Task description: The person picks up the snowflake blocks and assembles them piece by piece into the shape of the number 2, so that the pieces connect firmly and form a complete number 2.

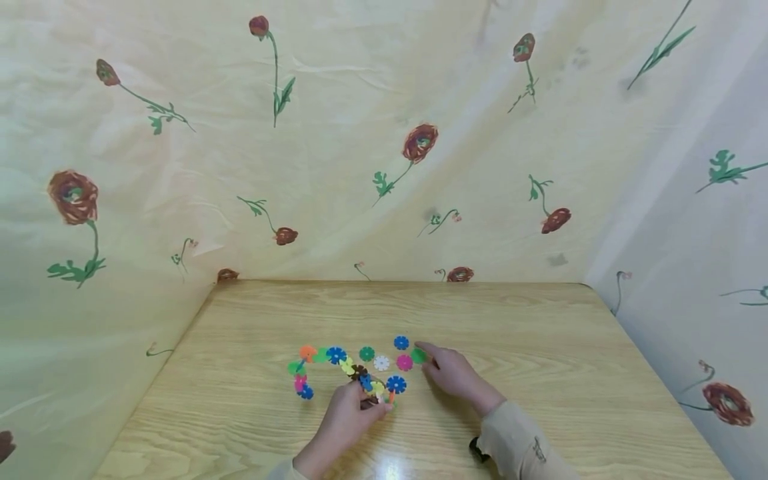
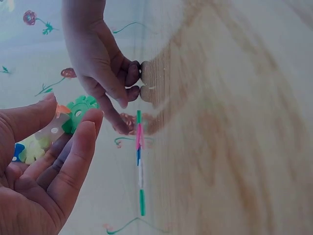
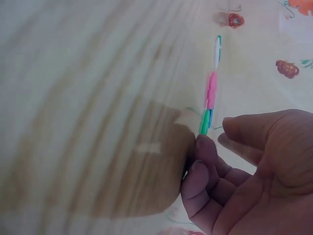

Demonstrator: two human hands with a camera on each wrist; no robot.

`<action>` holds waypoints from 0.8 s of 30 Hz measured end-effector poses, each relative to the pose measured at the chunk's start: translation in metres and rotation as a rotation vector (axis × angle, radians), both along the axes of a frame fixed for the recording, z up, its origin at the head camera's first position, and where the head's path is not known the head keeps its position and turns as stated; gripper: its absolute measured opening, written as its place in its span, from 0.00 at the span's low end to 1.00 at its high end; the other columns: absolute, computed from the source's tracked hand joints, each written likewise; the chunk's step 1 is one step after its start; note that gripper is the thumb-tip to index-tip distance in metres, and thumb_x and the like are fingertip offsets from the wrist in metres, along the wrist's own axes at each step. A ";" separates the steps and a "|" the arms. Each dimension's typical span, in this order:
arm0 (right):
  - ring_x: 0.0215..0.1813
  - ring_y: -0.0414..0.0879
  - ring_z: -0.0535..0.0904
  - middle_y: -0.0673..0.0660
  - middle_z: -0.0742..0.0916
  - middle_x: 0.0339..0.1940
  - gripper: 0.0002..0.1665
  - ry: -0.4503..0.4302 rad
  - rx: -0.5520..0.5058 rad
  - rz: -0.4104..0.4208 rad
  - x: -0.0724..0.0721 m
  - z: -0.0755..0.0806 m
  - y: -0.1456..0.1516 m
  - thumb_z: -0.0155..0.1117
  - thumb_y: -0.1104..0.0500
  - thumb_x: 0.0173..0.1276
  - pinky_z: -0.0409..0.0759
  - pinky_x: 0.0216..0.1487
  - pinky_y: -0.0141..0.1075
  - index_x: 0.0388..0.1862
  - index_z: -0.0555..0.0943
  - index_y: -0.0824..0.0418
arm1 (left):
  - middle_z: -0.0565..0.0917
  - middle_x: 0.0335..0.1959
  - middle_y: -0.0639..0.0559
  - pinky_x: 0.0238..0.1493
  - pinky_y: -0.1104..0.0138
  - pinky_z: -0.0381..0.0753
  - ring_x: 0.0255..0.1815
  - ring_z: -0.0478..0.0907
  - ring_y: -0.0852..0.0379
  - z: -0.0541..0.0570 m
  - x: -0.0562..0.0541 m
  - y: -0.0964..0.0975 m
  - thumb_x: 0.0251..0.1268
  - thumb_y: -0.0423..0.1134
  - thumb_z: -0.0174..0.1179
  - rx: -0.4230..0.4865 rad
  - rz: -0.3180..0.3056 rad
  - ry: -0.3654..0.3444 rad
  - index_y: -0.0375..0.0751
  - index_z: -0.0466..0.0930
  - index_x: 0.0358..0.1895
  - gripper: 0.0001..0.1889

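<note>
My left hand (image 1: 348, 410) holds the near end of a curved chain of interlocking plastic snowflake discs (image 1: 336, 355), in orange, green, blue, yellow, brown, pink and white. In the left wrist view, a green disc (image 2: 78, 111) of that chain shows between thumb and fingers. Loose discs lie flat on the table to the right: a dark green disc (image 1: 367, 354), a white disc (image 1: 381, 363), a pink disc (image 1: 405, 362), a blue disc (image 1: 401, 343) and a light green disc (image 1: 419, 355). My right hand (image 1: 453, 375) reaches the light green disc; its fingertips rest at that disc's edge, thumb apart.
The wood-grain table (image 1: 240, 433) runs back to a flower-printed cloth (image 1: 336, 167), which also hangs along both sides. A small black object (image 1: 478, 450) shows beside the right sleeve (image 1: 519, 440).
</note>
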State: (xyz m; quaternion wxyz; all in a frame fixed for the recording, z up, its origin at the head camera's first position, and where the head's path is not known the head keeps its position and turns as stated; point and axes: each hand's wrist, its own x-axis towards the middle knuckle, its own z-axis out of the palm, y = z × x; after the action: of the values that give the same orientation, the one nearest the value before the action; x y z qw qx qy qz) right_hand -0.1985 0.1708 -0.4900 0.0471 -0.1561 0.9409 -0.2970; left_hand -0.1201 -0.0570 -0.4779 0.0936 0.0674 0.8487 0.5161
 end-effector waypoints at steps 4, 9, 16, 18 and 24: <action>0.52 0.57 0.81 0.64 0.82 0.59 0.25 -0.002 0.020 0.016 -0.001 0.001 -0.002 0.59 0.65 0.71 0.76 0.56 0.51 0.66 0.74 0.63 | 0.80 0.24 0.57 0.22 0.70 0.74 0.24 0.75 0.60 -0.001 0.000 -0.001 0.57 0.46 0.71 0.001 -0.007 0.012 0.42 0.78 0.31 0.13; 0.59 0.60 0.78 0.64 0.82 0.58 0.22 0.020 0.081 0.025 -0.003 0.000 -0.005 0.60 0.65 0.70 0.73 0.59 0.54 0.63 0.76 0.64 | 0.80 0.28 0.57 0.28 0.70 0.77 0.29 0.76 0.61 -0.002 0.000 -0.003 0.58 0.47 0.70 0.003 -0.020 0.045 0.43 0.79 0.34 0.13; 0.35 0.48 0.79 0.53 0.83 0.33 0.14 0.035 0.086 -0.010 -0.001 0.001 -0.006 0.69 0.64 0.63 0.80 0.38 0.44 0.46 0.77 0.61 | 0.83 0.34 0.57 0.34 0.69 0.80 0.34 0.80 0.60 0.000 0.000 -0.003 0.59 0.46 0.70 0.051 -0.040 0.061 0.43 0.81 0.41 0.13; 0.32 0.45 0.76 0.51 0.81 0.29 0.13 0.023 0.077 -0.022 0.000 0.002 -0.006 0.70 0.64 0.61 0.78 0.35 0.41 0.43 0.77 0.61 | 0.83 0.35 0.56 0.35 0.69 0.81 0.35 0.81 0.59 0.000 0.000 -0.003 0.58 0.46 0.70 0.077 -0.044 0.057 0.42 0.82 0.41 0.14; 0.29 0.44 0.70 0.51 0.76 0.26 0.16 -0.013 0.045 -0.050 0.004 0.002 -0.004 0.75 0.64 0.56 0.71 0.31 0.38 0.35 0.74 0.60 | 0.83 0.36 0.55 0.34 0.70 0.81 0.35 0.81 0.58 -0.001 0.000 -0.002 0.57 0.44 0.71 0.131 -0.051 0.035 0.40 0.81 0.43 0.15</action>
State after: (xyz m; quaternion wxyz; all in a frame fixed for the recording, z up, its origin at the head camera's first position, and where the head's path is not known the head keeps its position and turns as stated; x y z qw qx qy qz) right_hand -0.1948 0.1670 -0.4876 0.0492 -0.1297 0.9505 -0.2780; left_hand -0.1201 -0.0589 -0.4785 0.0873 0.1039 0.8127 0.5666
